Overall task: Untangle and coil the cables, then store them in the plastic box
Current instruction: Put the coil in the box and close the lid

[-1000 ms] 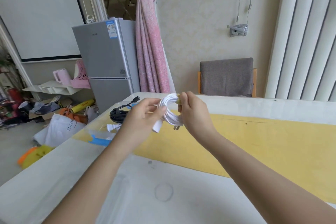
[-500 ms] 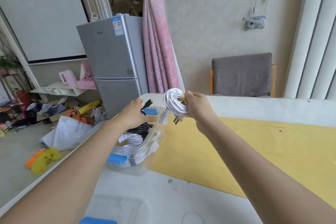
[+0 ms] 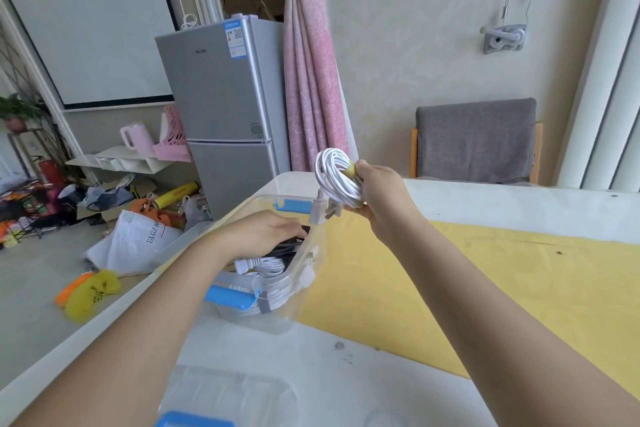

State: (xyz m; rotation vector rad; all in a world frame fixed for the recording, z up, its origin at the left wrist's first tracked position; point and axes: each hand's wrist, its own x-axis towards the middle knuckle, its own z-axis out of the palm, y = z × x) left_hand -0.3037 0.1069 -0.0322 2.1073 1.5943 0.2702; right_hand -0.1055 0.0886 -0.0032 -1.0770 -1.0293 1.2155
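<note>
A coiled white power cable (image 3: pixel 337 180) is gripped in the right hand (image 3: pixel 384 196), held up in the air with the fingers curled round the loops beside a pale yellow tie (image 3: pixel 351 170); its white pronged plug (image 3: pixel 323 213) is seen hanging from the coil on the side toward the left hand (image 3: pixel 266 234). The left hand is lowered into a clear plastic storage box (image 3: pixel 277 319) with blue latches (image 3: pixel 228 297), fingers stretched out nearly straight and laid on a black cable (image 3: pixel 294 243) inside it; nothing is seen to be clutched by that hand. Bundled white cables (image 3: pixel 266 267) are packed in the box just under and nearer than the left hand. The box is set below and to the left of the right hand, its far rim lying just beneath the dangling plug, which is not touching it. A clear lid (image 3: pixel 221 392) with a blue clip is laid on the white tabletop (image 3: pixel 346 374) beneath the left forearm, and a yellow mat (image 3: pixel 485 288) is spread under the right arm
</note>
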